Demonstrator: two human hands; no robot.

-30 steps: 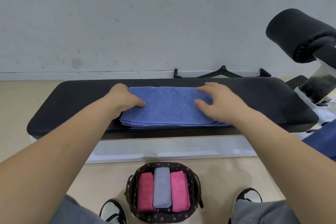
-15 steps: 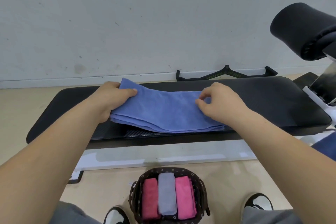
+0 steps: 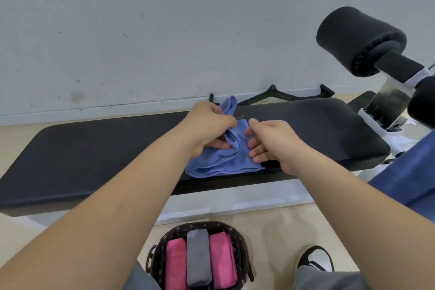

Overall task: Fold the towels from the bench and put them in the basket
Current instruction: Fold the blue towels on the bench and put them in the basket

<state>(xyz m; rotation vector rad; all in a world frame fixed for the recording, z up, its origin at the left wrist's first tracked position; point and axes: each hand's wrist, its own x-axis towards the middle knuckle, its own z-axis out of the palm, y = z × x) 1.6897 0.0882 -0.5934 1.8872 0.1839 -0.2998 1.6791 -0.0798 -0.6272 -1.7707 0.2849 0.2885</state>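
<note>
A blue towel (image 3: 221,163) lies partly folded on the black padded bench (image 3: 94,148). My left hand (image 3: 207,127) grips its left end and holds that end lifted over the middle, a corner sticking up past my knuckles. My right hand (image 3: 273,143) rests beside it with fingers spread against the towel's right part. On the floor between my feet stands a dark patterned basket (image 3: 242,254). It holds two pink folded towels (image 3: 222,263) with a grey one (image 3: 197,258) between them.
A black foam roller pad (image 3: 360,40) on a white frame rises at the right end of the bench. A black handle bar (image 3: 277,96) lies on the floor by the wall. Dark blue cloth (image 3: 409,172) hangs at the right edge. My shoe (image 3: 315,258) is beside the basket.
My left hand has lifted the towel's left end and carried it rightward over the middle, doubling the towel. My right hand has opened its pinch and now presses flat.
</note>
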